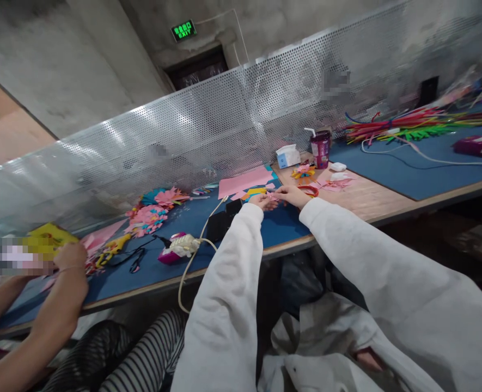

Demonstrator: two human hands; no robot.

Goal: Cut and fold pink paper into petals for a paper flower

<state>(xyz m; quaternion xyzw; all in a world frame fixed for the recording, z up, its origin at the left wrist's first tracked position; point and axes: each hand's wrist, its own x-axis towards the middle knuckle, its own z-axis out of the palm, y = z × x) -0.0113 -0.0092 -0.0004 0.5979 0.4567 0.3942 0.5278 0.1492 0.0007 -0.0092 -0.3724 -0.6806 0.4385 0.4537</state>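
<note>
Both my arms, in white sleeves, reach out over the blue mat (281, 226). My left hand (264, 201) and my right hand (292, 195) meet there, fingers pinched together on a small pink paper piece (276, 200) between them. Pink paper sheets (243, 181) and yellow and blue scraps lie just beyond the hands. Red-handled scissors (308, 190) rest right of my right hand.
A glue gun (178, 246) with a pale cable lies left on the mat, near pink paper flowers (151, 216). A cup with a straw (320, 148), a tissue box (287, 156) and coloured strips (412, 122) sit further back. Another person's hand (69, 256) works at the left. A perforated metal screen (224, 125) backs the table.
</note>
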